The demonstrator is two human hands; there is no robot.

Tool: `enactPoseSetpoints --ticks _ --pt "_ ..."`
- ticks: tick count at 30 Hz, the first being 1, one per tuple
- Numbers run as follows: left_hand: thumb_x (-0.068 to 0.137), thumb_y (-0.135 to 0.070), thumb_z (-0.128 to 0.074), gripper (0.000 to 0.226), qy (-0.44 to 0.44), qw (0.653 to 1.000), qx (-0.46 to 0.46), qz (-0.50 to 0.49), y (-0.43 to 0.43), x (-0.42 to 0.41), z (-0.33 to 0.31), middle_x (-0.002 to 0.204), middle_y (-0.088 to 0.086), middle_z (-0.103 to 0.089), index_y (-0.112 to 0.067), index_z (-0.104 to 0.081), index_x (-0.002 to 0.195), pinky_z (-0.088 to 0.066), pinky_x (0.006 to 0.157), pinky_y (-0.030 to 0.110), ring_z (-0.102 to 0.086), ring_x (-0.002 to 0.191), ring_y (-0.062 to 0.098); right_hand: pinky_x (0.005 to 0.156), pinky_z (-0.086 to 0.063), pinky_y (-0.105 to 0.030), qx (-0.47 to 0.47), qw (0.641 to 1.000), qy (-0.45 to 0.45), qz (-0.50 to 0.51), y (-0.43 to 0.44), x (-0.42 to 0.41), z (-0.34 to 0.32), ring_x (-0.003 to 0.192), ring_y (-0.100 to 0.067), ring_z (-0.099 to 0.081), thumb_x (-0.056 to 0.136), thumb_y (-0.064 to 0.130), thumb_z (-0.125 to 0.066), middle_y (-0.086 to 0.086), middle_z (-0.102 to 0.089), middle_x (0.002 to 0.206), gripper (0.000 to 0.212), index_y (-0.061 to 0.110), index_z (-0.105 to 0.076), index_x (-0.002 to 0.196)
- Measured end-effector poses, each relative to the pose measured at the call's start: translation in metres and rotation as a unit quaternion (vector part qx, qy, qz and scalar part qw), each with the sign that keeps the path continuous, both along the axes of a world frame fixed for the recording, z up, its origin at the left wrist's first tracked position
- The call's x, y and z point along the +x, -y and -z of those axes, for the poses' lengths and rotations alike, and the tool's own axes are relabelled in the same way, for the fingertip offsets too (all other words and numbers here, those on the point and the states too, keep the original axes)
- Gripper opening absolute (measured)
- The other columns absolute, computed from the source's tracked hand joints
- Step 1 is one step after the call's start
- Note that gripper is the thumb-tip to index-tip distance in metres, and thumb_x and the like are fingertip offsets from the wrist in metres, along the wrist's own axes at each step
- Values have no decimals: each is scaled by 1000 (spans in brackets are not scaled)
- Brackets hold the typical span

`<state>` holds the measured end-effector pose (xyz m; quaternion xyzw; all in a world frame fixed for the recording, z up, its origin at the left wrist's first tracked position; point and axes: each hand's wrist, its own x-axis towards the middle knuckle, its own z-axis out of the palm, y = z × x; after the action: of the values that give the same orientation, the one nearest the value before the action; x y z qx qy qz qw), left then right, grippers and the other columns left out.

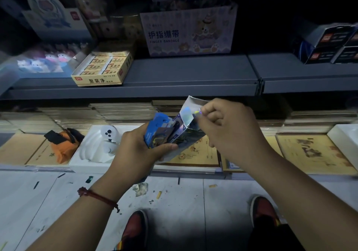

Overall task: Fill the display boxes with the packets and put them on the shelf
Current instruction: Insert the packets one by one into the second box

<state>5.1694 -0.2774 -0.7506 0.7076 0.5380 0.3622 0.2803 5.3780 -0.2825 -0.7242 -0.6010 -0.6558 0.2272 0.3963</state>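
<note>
My left hand (138,150) grips a stack of blue packets (157,129) together with a small display box (187,119), held at mid-frame in front of the lower shelf. The box is tilted, its open top pointing up and away, with a shiny holographic flap. My right hand (225,126) pinches the upper edge of the box with thumb and forefinger. How many packets sit inside the box is hidden. Above them runs the grey shelf (193,72).
On the grey shelf stand a yellow eraser box (103,70), a "Finger Bandage" carton (188,32) and dark boxes (329,43) at the right. Below lie brown notebooks (313,152), a white ghost-shaped toy (100,144) and an orange item (64,146). My red shoes (135,229) stand on littered floor.
</note>
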Motion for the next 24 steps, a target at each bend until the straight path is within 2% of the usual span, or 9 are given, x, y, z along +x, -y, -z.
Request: enactPoseSetpoints --ticks 2,5,8,11,13,15,19,24 --pt "74 -22 -86 37 13 1000 -6 3 0 0 0 71 -38 -65 -44 -59 84 -45 52 5 -66 65 -2 54 -49 -14 -2 999 -22 30 -2 4 -1 51 -2 -64 92 19 -70 5 -74 70 7 19 -73 86" --pt "73 -24 -86 39 8 1000 1 11 1 1 -2 73 -42 -63 -47 -57 87 -45 52 5 -67 70 3 53 -46 -10 -1 999 -11 37 -2 5 0 49 1 -62 91 13 -71 6 -73 66 11 20 -74 83" --pt "73 -30 -84 41 -2 1000 5 15 2 3 -3 75 -46 -61 -51 -53 89 -45 54 4 -67 71 1 52 -49 -12 13 1000 7 25 1 2 -3 54 -1 -65 90 11 -72 6 -73 66 9 16 -76 84" --pt "72 -36 -83 38 -13 1000 12 16 2 3 -3 73 -42 -63 -53 -53 89 -45 54 4 -68 67 -2 52 -53 -20 5 999 34 6 3 -1 -6 57 -8 -66 90 11 -71 1 -74 68 8 13 -78 86" --pt "74 -34 -84 40 -22 999 17 16 3 2 -2 72 -39 -64 -53 -53 88 -45 54 4 -68 66 -2 53 -55 -25 -20 999 47 -2 4 -1 -6 54 -10 -66 92 10 -69 -1 -75 70 10 12 -78 88" --pt "76 -32 -84 40 -30 999 17 18 3 1 -1 70 -37 -65 -53 -53 88 -46 54 5 -68 63 1 46 -52 -21 -67 998 1 -11 5 0 -7 43 -9 -64 95 9 -67 0 -75 68 13 14 -77 89" --pt "77 -31 -83 39 -34 999 13 20 3 0 -1 67 -32 -66 -52 -53 88 -46 53 6 -67 59 4 33 -36 -18 -155 979 -128 -22 5 3 -13 31 -8 -55 96 17 -69 6 -67 51 10 13 -76 90" --pt "77 -31 -84 40 -30 999 12 22 4 3 -3 68 -35 -65 -52 -52 89 -45 54 5 -67 60 4 32 -36 -19 -163 979 -123 -26 6 2 -14 31 -10 -56 97 9 -67 5 -64 47 12 15 -76 91"
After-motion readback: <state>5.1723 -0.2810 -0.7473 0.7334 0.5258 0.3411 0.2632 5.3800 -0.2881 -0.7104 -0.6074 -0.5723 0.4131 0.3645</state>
